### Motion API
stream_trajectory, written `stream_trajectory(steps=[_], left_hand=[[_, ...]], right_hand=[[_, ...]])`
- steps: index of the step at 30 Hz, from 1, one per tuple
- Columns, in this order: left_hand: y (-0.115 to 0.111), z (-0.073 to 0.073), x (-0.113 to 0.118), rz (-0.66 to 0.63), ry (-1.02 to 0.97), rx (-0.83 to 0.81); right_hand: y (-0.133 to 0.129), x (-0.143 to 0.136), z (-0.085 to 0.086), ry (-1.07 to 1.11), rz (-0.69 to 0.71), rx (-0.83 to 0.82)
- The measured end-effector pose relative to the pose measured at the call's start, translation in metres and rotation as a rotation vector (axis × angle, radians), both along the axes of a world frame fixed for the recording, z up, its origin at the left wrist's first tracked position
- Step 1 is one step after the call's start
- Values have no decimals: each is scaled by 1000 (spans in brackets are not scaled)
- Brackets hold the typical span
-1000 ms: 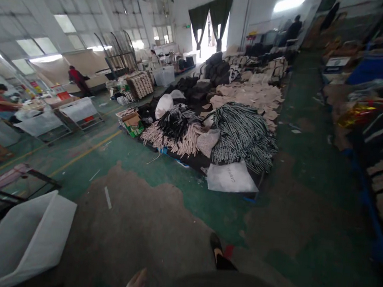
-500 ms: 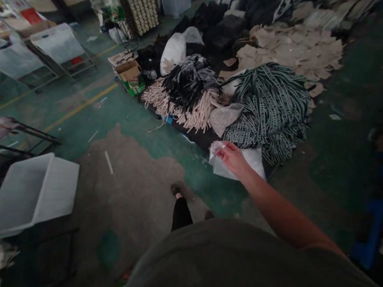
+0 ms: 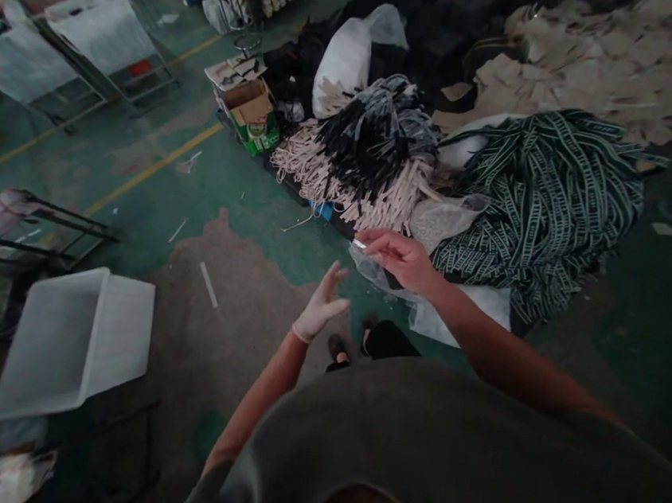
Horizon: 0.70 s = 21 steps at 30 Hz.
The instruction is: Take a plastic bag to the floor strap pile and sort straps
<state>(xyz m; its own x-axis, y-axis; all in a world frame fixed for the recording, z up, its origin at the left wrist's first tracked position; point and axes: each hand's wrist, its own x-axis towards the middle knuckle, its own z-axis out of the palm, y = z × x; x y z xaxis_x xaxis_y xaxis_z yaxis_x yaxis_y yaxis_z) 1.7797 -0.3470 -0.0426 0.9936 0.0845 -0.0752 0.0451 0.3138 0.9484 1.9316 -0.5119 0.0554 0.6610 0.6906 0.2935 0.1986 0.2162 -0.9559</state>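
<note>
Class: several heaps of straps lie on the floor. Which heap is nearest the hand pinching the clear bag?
The cream-coloured strap heap, just beyond the right hand and clear plastic bag. The black strap heap lies behind it; the green-and-white striped heap lies to the side.

We see a green floor (image 3: pixel 136 206) with a big brown worn patch (image 3: pixel 229 352) and a yellow line (image 3: pixel 158 169) painted on it. Past the fingers lie piles of striped straps (image 3: pixel 552 194), black and pale strips (image 3: pixel 371 143), and flat tan pieces (image 3: pixel 601 63). Far to the left of the fingers sits a white tub (image 3: pixel 68 343). The light is dim.
</note>
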Motion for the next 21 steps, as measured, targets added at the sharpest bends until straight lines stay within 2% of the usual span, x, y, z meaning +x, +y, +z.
stream_trajectory(steps=[1,3,5,7,10,15,18,21], left_hand=[[-3,10,33,-55,-89,-78],[-8,26,88,-123,-94,-199],[-9,32,125,-155,51,-228],[-2,30,148,-181,218,-198],[20,22,166,-216,356,-157],[61,14,187,-290,438,-6],[84,1,192,-329,510,134],[107,-8,191,-392,564,312]], right_hand=[[10,12,-2,4,-2,-2],[26,39,-9,-19,-21,-18],[38,73,-19,-54,-72,-44],[48,112,-33,-72,-154,-89],[60,173,-60,-52,-303,-188],[70,269,-103,98,-585,-306],[58,316,-120,152,-725,-378],[31,344,-132,111,-829,-538]])
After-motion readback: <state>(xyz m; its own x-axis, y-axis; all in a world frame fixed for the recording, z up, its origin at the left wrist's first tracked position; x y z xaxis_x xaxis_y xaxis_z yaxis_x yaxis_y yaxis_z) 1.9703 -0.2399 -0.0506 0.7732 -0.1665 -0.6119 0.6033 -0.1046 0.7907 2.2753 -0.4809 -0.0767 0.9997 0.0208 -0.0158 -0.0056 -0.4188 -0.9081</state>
